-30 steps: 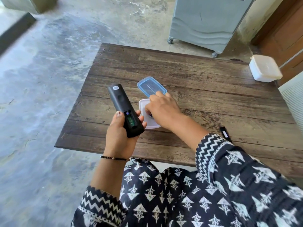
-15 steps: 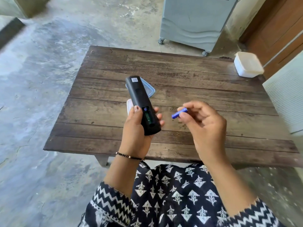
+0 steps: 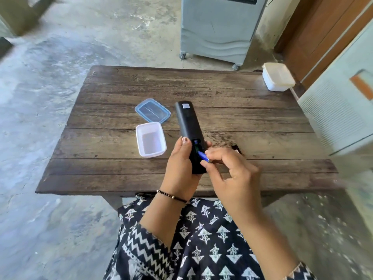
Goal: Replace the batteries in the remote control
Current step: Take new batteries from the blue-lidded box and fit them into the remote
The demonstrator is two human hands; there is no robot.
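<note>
Black remote [image 3: 188, 122] ×1, left hand [image 3: 181, 166] | blue battery [image 3: 202, 156] ×1, right hand [image 3: 232, 174] | tubs ×2

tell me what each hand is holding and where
Left hand grips the black remote around its lower end; right hand pinches the blue battery by its near end.

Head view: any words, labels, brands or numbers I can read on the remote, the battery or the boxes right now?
No text is legible.
White sticker at the top of the black remote control: print too small to read.
Blue battery pinched in the right hand: no readable marking.
Open white plastic box, clear blue-rimmed lid, closed white box: no text visible.
</note>
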